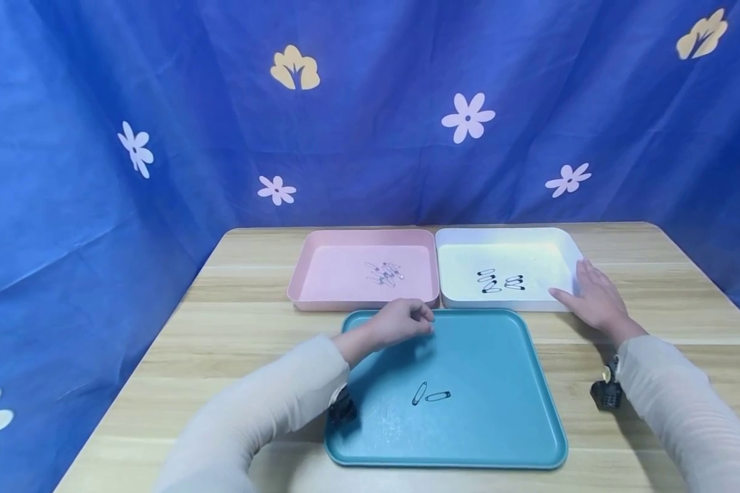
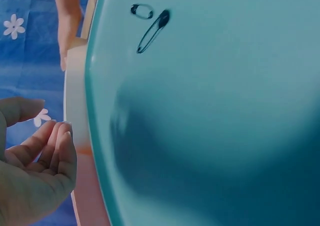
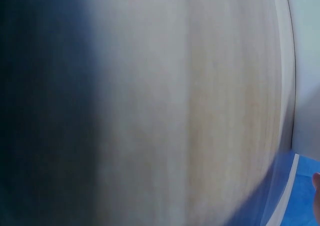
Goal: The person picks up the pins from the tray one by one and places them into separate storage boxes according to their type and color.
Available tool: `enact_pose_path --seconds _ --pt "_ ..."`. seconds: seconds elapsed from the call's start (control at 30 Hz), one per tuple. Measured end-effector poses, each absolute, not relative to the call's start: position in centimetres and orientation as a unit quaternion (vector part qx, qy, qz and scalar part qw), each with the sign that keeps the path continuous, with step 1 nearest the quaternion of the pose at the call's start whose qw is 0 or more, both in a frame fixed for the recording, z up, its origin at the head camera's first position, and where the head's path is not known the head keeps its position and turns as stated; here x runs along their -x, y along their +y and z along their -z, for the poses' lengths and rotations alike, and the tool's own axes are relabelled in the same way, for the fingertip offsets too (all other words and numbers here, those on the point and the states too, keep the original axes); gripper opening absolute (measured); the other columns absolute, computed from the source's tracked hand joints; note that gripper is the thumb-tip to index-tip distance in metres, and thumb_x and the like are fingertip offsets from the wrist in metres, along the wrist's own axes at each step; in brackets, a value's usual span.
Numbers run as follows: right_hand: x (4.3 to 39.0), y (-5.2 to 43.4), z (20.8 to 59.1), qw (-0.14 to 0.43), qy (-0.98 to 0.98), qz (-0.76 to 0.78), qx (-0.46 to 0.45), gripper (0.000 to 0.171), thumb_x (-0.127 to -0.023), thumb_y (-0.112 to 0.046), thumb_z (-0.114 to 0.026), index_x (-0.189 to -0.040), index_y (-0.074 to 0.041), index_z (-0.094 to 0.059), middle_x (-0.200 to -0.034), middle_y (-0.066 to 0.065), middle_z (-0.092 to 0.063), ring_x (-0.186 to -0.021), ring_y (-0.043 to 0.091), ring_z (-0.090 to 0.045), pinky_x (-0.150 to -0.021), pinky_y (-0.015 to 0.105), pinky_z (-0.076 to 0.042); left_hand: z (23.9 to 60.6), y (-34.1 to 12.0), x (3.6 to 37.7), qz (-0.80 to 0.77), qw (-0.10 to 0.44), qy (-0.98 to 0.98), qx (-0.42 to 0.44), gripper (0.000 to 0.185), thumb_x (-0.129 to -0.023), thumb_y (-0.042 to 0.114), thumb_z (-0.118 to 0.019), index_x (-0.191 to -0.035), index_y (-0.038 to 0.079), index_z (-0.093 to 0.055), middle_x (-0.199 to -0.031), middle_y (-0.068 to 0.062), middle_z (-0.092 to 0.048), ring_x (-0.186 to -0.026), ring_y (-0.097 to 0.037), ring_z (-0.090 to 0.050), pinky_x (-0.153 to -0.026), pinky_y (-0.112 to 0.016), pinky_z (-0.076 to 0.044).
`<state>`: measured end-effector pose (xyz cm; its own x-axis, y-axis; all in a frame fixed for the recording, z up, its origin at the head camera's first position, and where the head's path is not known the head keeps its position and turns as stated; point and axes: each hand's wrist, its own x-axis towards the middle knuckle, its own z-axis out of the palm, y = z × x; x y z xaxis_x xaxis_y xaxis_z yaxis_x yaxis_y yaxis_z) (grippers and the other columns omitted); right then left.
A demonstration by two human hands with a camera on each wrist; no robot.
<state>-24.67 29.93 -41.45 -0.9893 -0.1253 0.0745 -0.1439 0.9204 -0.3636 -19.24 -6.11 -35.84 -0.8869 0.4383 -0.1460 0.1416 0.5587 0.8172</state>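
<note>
Your left hand (image 1: 401, 322), fingers loosely curled and holding nothing, hovers over the teal tray's (image 1: 530, 383) far edge, while the two safety pins (image 1: 428, 395) lie nearer you, one angled, one crosswise; your right hand (image 1: 595, 301) rests flat beside the white tray (image 1: 567, 239).

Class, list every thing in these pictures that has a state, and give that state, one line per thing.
Left hand: fingers loosely curled, holding nothing, over the teal tray's far edge.
Right hand: flat, touching the white tray's corner.
Teal tray: holds two safety pins.
Pink tray: holds a cluster of light pins.
White tray: holds black pins.
</note>
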Motion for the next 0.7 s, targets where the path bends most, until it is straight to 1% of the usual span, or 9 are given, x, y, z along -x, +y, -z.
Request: enact_pose_path --seconds 0.23,0.33,0.7 --pt "24.6 29.6 41.4 0.022 -0.979 -0.19 -0.07 0.092 -0.084 -0.056 -0.034 -0.13 0.015 0.001 -0.135 0.033 0.0 -0.123 0.045 -0.003 -0.097 0.054 -0.004 36.8 -7.8 17.3 -0.44 0.191 0.861 -0.17 0.017 -0.077 0.01 -0.061 -0.091 0.001 -0.059 -0.078 -0.001 -0.055 -0.071 -0.013 -0.05 -0.063 -0.023 -0.044" --pt "24.6 29.5 41.5 0.022 -0.979 -0.19 -0.07 0.092 -0.083 -0.056 -0.034 -0.13 0.015 0.001 -0.135 0.033 -0.001 -0.122 0.046 -0.003 -0.097 0.055 -0.004 37.1 -8.3 16.7 -0.432 0.191 0.863 -0.178 0.016 -0.076 0.009 -0.062 -0.089 0.001 -0.059 -0.076 0.0 -0.056 -0.069 -0.012 -0.051 -0.062 -0.023 -0.044" --pt "24.6 29.8 41.5 0.031 -0.98 -0.187 -0.066 0.092 -0.083 -0.056 -0.034 -0.13 0.015 0.0 -0.135 0.033 -0.001 -0.123 0.045 -0.003 -0.097 0.055 -0.005 37.9 -8.3 15.0 -0.383 0.211 0.881 -0.183 0.018 -0.07 0.009 -0.068 -0.085 0.006 -0.06 -0.07 0.003 -0.056 -0.064 -0.01 -0.052 -0.058 -0.023 -0.044"
